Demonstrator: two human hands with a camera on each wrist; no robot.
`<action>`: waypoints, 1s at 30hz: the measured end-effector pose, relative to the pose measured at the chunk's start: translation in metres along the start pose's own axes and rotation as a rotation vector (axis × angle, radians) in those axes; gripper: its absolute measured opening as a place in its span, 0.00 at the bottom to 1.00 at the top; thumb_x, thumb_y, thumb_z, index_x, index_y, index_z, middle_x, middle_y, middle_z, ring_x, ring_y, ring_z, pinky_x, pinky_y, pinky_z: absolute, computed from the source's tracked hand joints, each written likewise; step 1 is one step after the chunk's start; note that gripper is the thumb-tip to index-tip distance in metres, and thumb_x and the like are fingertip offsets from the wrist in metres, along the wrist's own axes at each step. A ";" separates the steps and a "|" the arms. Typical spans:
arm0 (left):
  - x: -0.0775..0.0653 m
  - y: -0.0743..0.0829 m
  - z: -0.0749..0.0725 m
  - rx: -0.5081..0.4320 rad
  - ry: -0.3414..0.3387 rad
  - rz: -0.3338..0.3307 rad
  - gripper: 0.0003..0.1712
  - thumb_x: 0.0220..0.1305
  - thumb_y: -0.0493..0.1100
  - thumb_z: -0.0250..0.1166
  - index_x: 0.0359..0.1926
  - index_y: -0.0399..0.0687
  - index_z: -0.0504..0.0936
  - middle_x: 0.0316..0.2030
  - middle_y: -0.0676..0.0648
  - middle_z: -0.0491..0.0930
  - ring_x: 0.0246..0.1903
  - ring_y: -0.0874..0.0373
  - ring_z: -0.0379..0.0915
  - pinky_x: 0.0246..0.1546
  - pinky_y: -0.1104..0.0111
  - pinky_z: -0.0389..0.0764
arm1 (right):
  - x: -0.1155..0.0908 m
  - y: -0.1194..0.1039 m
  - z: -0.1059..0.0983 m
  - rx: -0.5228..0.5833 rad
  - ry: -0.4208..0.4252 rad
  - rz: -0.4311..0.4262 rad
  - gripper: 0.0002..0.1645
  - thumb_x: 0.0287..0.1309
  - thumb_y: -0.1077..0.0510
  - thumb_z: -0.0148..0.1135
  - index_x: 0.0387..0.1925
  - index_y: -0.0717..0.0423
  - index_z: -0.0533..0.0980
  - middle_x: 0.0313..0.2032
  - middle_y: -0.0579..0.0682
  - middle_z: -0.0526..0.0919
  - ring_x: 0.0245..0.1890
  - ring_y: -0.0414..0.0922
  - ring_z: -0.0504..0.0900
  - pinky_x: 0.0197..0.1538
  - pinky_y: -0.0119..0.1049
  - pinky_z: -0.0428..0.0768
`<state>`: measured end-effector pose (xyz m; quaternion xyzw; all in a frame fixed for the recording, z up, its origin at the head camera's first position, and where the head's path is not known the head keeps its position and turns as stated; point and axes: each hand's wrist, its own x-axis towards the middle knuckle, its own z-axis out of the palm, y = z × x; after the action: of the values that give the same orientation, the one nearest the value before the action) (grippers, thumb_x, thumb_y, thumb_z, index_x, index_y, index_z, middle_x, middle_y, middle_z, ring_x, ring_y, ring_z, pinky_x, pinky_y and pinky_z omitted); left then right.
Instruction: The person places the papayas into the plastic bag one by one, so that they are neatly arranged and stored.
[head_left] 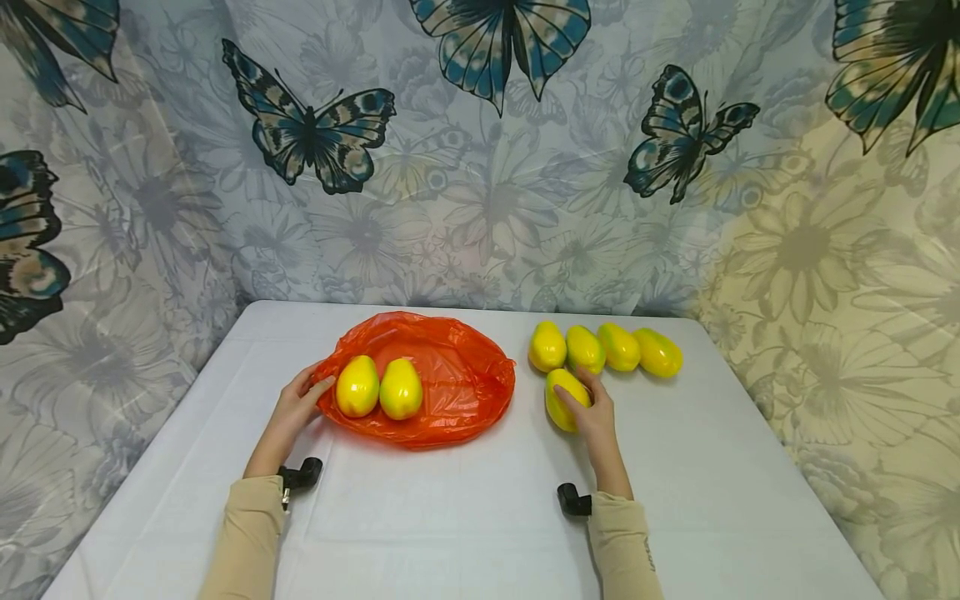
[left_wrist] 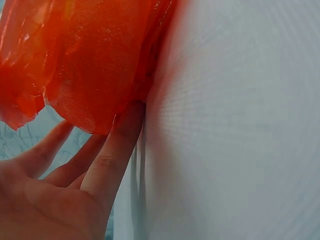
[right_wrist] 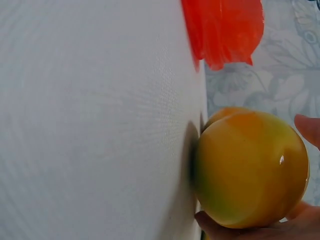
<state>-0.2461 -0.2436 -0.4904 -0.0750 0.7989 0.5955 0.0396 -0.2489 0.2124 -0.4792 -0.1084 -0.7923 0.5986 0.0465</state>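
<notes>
Two yellow mangoes (head_left: 357,387) lie side by side in a spread, open red plastic bag (head_left: 457,400) on the table. At the bag's left edge is my left hand (head_left: 296,404); its fairly straight fingers (left_wrist: 120,140) touch the outside of the plastic in the left wrist view. My right hand (head_left: 597,415) holds a yellow mango (head_left: 564,402) with a greenish patch, right of the bag and low over the table. Fingers curve along one side of this mango (right_wrist: 252,170), the thumb along the other.
Several more yellow mangoes (head_left: 622,347) form a row behind my right hand, toward the back right of the white-covered table (head_left: 435,517). A butterfly-printed cloth (head_left: 502,225) hangs behind and beside the table. Each wrist carries a small black camera (head_left: 302,473).
</notes>
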 end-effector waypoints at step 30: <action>0.001 -0.002 0.000 -0.039 -0.014 0.012 0.42 0.70 0.63 0.53 0.76 0.50 0.53 0.72 0.39 0.59 0.61 0.53 0.66 0.45 0.82 0.75 | -0.004 -0.019 0.021 0.042 -0.010 -0.065 0.38 0.57 0.53 0.69 0.68 0.50 0.66 0.70 0.56 0.64 0.68 0.54 0.63 0.72 0.52 0.61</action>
<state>-0.2467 -0.2445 -0.4923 -0.0669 0.7872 0.6118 0.0401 -0.2516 0.1870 -0.4665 -0.0784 -0.7829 0.6139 0.0642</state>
